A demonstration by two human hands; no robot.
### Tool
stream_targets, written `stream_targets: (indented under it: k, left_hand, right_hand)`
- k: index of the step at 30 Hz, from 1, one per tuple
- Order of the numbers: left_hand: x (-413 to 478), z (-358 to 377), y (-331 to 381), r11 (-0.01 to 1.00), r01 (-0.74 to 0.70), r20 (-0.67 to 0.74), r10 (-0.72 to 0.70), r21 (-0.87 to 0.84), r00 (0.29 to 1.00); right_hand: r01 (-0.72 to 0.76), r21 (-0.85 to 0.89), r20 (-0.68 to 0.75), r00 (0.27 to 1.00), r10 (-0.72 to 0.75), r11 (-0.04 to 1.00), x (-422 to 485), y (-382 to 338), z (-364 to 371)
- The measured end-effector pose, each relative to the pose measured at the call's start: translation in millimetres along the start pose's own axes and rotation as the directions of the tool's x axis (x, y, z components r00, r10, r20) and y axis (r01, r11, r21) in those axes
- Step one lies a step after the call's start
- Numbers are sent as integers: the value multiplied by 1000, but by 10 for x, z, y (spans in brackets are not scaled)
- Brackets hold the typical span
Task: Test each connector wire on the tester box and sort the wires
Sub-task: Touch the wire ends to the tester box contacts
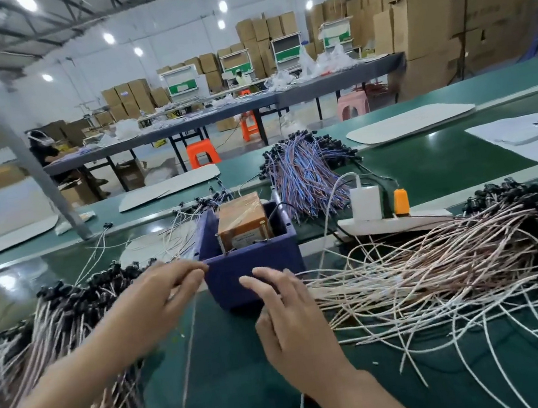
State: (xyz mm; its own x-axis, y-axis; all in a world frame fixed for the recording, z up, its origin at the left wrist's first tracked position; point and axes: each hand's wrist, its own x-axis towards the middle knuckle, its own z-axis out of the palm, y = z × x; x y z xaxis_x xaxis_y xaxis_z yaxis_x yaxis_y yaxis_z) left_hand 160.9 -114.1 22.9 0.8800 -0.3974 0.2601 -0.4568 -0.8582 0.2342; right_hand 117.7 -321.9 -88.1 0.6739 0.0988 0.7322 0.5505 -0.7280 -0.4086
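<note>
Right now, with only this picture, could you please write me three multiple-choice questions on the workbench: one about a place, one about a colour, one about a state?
1. Where does the brown tester stand?
A. inside the blue box
B. on the floor
C. on a shelf

2. What colour is the plug beside the white charger?
A. green
B. orange
C. black

3. What does the left hand do?
A. lies flat
B. pinches a thin wire
C. makes an empty fist

Answers: 1 A, the box walls rise around it; 2 B, it is bright orange; 3 B, its fingertips close on the wire.
</note>
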Motion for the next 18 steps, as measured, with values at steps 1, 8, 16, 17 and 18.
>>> stream_targets:
  k: [1,8,16,17,18]
  left_hand:
    - [-86,-93,-160,996,72,46,-74,56,996]
    - [-709,-251,-627,943,243,435,-322,226,841]
    - [-1041,-99,-743,809,266,198,-419,524,886]
    - [-1063,-53,-763,787,274,174,-431,553,886]
    - [-1075,-2,-782,768,280,155,-439,576,885]
  right_hand:
    - [-30,-30,20,999,31,999,-39,10,-24]
    - [-29,-41,277,960,40,999,28,14,-20]
    - [-80,-22,265,961,83,997,-30,-51,24]
    - [-86,-24,254,963,89,996,-38,-55,27]
    - [-93,-21,243,966,95,995,-39,-57,23]
